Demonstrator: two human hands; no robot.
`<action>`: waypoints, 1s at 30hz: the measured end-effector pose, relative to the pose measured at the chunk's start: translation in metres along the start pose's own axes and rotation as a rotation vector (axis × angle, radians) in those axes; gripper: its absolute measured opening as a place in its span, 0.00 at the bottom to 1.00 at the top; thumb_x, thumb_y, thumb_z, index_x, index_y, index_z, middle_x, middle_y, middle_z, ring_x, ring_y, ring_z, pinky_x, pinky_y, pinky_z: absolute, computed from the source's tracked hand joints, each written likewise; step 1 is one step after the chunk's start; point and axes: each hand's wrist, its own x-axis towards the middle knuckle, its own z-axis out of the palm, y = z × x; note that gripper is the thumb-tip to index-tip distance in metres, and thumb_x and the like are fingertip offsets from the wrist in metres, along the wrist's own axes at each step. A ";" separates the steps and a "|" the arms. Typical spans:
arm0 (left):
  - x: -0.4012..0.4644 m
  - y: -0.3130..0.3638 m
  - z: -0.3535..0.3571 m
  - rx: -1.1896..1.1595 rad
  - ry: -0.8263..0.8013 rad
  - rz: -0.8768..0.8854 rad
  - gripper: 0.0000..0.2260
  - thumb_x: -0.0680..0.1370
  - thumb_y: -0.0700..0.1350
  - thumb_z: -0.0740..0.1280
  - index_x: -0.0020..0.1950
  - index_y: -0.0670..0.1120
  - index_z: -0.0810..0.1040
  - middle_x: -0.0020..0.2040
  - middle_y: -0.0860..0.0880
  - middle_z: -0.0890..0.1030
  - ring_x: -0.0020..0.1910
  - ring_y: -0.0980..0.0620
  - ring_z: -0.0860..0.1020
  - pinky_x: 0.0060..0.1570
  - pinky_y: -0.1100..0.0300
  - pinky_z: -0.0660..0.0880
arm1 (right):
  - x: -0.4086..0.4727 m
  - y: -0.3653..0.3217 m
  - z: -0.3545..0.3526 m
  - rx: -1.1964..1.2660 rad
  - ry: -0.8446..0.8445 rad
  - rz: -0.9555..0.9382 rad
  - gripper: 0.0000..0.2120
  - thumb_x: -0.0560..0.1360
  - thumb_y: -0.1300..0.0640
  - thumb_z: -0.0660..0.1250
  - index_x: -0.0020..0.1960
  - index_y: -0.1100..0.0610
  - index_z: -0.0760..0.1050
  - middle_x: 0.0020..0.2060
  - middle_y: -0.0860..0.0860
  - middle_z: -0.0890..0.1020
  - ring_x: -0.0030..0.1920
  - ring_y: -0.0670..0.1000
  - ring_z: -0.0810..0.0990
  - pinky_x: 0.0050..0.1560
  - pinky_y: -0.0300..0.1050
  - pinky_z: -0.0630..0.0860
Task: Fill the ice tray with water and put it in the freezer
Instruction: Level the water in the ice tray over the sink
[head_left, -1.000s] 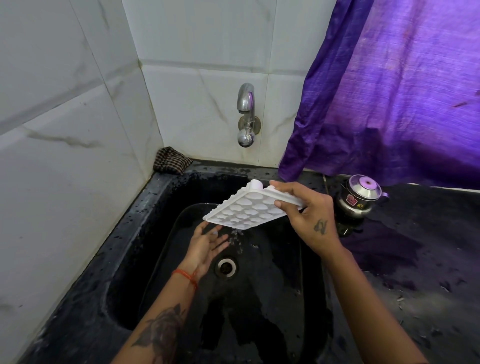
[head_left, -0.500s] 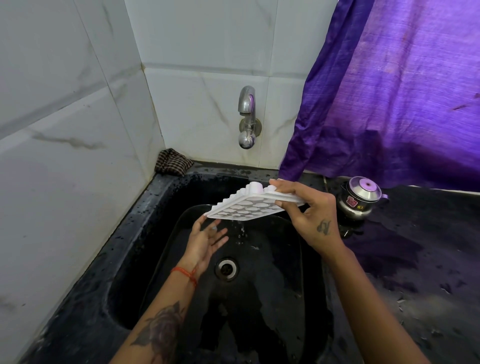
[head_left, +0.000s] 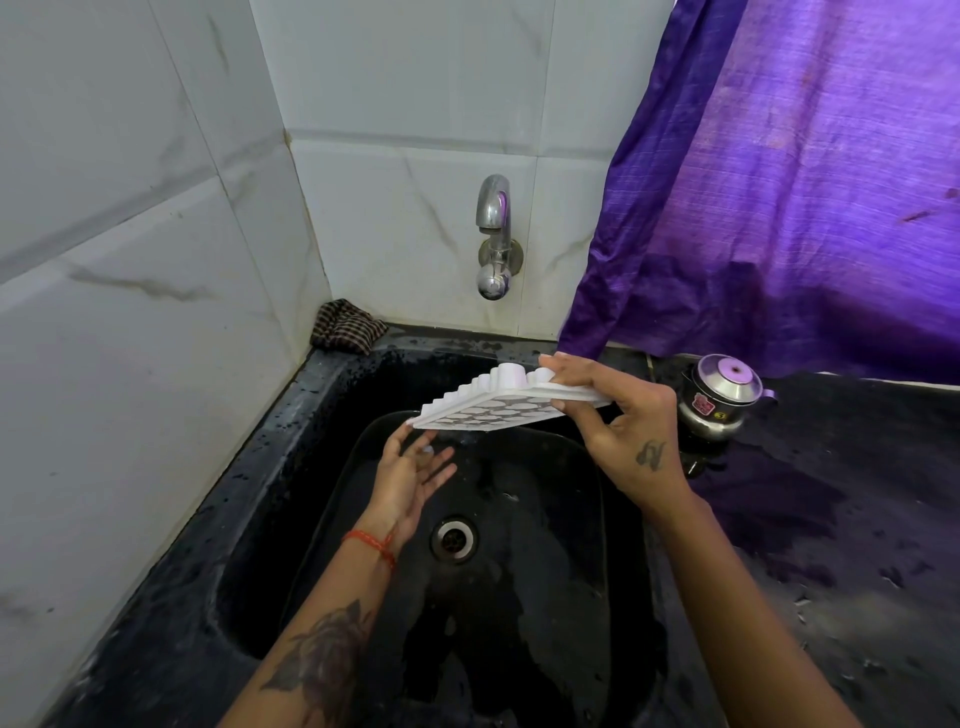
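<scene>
Right hand (head_left: 631, 434) pinches white ice tray (head_left: 498, 408) by its edge – tilted over sink (head_left: 332, 415) | left hand (head_left: 413, 475) open beneath | tray likely light, stiff, wet-slippery – grip both ends.

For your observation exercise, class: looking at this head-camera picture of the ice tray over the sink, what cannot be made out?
- Tray contents: head view sees it at a shallow angle, so water in the cups cannot be judged.
- Tray's right end: covered by the right hand.
- Left hand fingertips: partly hidden under the tray's edge; contact unclear.
- Tap: any flow is too faint to tell.
- Freezer: not in view.
- Steel pot label: too small to read.
</scene>
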 end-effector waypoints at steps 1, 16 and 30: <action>0.000 0.001 0.000 -0.003 -0.001 0.001 0.25 0.79 0.29 0.54 0.75 0.45 0.58 0.71 0.42 0.68 0.58 0.41 0.75 0.58 0.46 0.71 | 0.000 0.000 0.000 0.004 0.000 -0.007 0.08 0.69 0.71 0.71 0.47 0.65 0.81 0.52 0.48 0.82 0.57 0.47 0.81 0.58 0.37 0.76; -0.006 0.006 0.006 0.009 -0.004 0.010 0.25 0.79 0.29 0.52 0.74 0.46 0.59 0.70 0.44 0.70 0.57 0.42 0.75 0.56 0.47 0.72 | 0.004 -0.006 -0.002 0.041 -0.006 -0.068 0.09 0.67 0.74 0.70 0.46 0.66 0.81 0.52 0.52 0.83 0.56 0.49 0.82 0.58 0.40 0.76; -0.004 -0.010 -0.006 0.163 0.032 -0.055 0.22 0.80 0.31 0.55 0.73 0.45 0.63 0.67 0.44 0.73 0.55 0.46 0.76 0.53 0.51 0.74 | -0.019 0.002 0.000 0.038 0.090 0.477 0.11 0.69 0.66 0.73 0.49 0.54 0.83 0.48 0.45 0.85 0.48 0.40 0.82 0.51 0.32 0.75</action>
